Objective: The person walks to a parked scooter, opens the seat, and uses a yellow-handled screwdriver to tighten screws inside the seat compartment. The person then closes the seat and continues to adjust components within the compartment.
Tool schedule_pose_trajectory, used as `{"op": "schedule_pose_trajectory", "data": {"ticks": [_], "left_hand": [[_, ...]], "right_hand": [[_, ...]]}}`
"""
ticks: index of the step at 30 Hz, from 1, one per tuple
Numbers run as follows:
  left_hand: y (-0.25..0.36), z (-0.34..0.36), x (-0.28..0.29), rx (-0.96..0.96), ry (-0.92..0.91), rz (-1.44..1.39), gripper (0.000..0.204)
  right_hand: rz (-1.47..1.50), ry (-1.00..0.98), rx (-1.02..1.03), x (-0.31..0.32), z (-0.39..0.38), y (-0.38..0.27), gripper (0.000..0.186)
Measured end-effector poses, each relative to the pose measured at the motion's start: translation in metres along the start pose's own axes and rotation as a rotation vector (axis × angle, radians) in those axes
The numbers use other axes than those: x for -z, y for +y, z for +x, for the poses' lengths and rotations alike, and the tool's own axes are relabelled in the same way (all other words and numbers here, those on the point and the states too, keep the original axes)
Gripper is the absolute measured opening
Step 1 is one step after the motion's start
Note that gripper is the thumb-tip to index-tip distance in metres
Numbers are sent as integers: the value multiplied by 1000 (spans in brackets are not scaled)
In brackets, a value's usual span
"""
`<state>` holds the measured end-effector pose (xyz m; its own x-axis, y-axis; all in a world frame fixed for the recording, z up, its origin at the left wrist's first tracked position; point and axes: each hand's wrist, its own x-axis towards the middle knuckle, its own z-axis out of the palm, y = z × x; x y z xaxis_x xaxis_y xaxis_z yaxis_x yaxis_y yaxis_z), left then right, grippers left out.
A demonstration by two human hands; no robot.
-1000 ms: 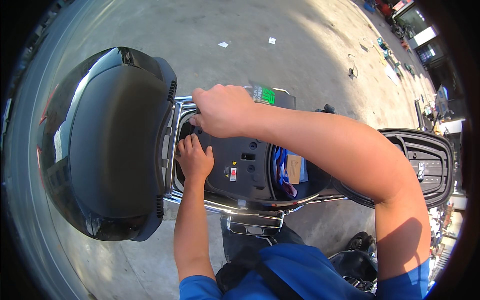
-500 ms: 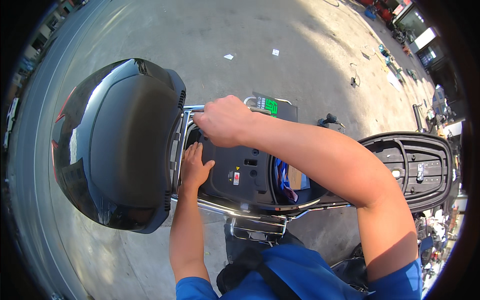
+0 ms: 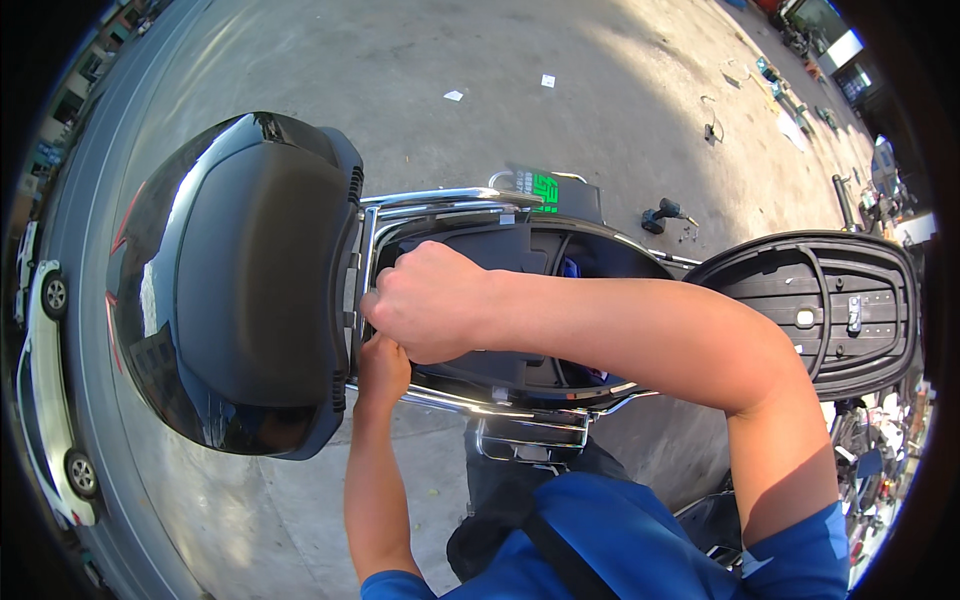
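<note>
My right hand (image 3: 430,302) is closed in a fist over the rear of a scooter's open black under-seat compartment (image 3: 490,245). Just below it, my left hand (image 3: 384,370) is curled, its fingertips hidden by the right hand. The two hands touch beside the chrome rear rack (image 3: 452,402). Whatever they grip is too hidden to make out. To their left, a glossy black top case (image 3: 250,290) sits behind the rack. My right forearm covers much of the compartment. The scooter's seat (image 3: 780,285) is flipped up at the right, its underside showing.
A cordless drill (image 3: 668,215) lies on the concrete beyond the scooter. A dark plate with green marks (image 3: 545,192) sticks out on the far side. Paper scraps (image 3: 548,81) lie farther off. A white car (image 3: 48,390) stands by the road at the left.
My left hand, earlier spread flat on the compartment's panel, is now curled. My right hand has come nearer and down against it. The white car shows more fully at the left.
</note>
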<state>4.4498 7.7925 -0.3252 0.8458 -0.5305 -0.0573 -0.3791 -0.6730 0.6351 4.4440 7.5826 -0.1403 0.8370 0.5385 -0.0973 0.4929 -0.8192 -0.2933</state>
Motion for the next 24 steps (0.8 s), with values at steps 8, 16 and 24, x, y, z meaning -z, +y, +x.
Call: {"op": "schedule_pose_trajectory", "data": {"ticks": [8,16,24], "left_hand": [[5,0,-3,-20,52,1,26],[-8,0,-11,-82,81,6,36],[1,8,-15,-30,64,17,36]], "right_hand": [[-19,10,67,-10,6,-8,30],[-108,59,93,-22,9,-14,17],[-210,237,197,-40,4,-23,21]]}}
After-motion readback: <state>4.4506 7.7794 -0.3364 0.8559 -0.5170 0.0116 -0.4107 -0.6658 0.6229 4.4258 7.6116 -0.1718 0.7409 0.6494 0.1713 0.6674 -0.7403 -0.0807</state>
